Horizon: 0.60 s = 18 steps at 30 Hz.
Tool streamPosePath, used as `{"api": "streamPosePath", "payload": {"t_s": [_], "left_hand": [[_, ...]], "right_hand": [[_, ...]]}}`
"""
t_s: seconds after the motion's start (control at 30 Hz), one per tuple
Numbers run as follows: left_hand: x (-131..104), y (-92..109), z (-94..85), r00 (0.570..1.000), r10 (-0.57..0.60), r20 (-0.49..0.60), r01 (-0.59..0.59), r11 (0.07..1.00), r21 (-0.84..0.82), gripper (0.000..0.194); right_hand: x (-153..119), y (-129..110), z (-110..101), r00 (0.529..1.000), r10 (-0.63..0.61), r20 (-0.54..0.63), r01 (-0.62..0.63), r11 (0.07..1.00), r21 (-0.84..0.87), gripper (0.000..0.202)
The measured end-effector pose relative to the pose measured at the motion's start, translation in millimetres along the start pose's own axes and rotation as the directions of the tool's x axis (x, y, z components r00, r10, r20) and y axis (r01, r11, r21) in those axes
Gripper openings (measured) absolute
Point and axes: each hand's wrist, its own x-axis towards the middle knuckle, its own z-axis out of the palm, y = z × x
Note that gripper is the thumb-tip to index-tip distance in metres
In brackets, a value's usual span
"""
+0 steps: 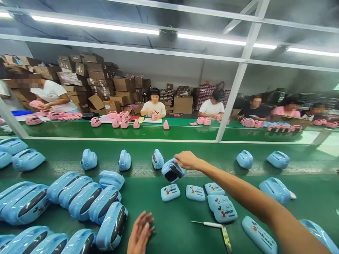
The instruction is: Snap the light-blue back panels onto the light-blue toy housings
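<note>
My right hand reaches forward across the green work surface, its fingers closed on the top of a blue plastic casing with a dark front panel. Just left of that casing stands another blue casing. Low in the middle of the view, my left hand is held up with its fingers apart and nothing in it. Between my hands and to the right lie blue printed covers with a cartoon mouse, among them one cover below the held casing. A white-handled screwdriver-like tool lies near the covers.
Rows of blue casings fill the left side. More casings stand at the right. A white frame post rises beyond the belt. Several people sit across a second green bench with pink casings; cardboard boxes are stacked behind.
</note>
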Motion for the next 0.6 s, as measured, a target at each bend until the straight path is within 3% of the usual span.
{"api": "streamPosePath", "payload": {"t_s": [0.1, 0.17, 0.23, 0.33, 0.4, 0.47, 0.6], "left_hand": [[4, 24, 24.9, 0.95, -0.177, 0.256, 0.254, 0.916, -0.31, 0.071], [4, 32, 39.7, 0.882, -0.2, 0.427, 0.362, 0.867, -0.343, 0.078], [3, 32, 46.0, 0.844, -0.196, 0.499, 0.398, 0.853, -0.338, 0.082], [0, 25, 33.6, 0.888, -0.189, 0.419, 0.364, 0.846, -0.389, 0.073], [0, 20, 14.8, 0.926, -0.202, 0.318, 0.333, 0.833, -0.442, 0.06], [1, 15, -4.4, 0.945, -0.228, 0.234, 0.316, 0.819, -0.478, 0.054], [3, 15, -19.7, 0.968, -0.236, 0.078, 0.245, 0.846, -0.474, 0.052]], "right_hand": [[-28, -19, 19, 0.981, -0.054, 0.185, 0.036, 0.994, 0.1, 0.023], [-43, -28, 38, 0.928, -0.073, 0.366, -0.005, 0.978, 0.21, 0.03], [-53, -29, 57, 0.88, -0.072, 0.469, -0.093, 0.943, 0.319, 0.039], [-56, -14, 81, 0.931, -0.027, 0.364, -0.119, 0.92, 0.372, 0.05], [-57, 3, 92, 0.962, -0.016, 0.274, -0.072, 0.949, 0.307, 0.064], [-59, 19, 101, 0.966, -0.02, 0.257, -0.039, 0.974, 0.221, 0.08], [-70, 35, 114, 0.985, 0.048, 0.163, -0.076, 0.982, 0.17, 0.072]]}}
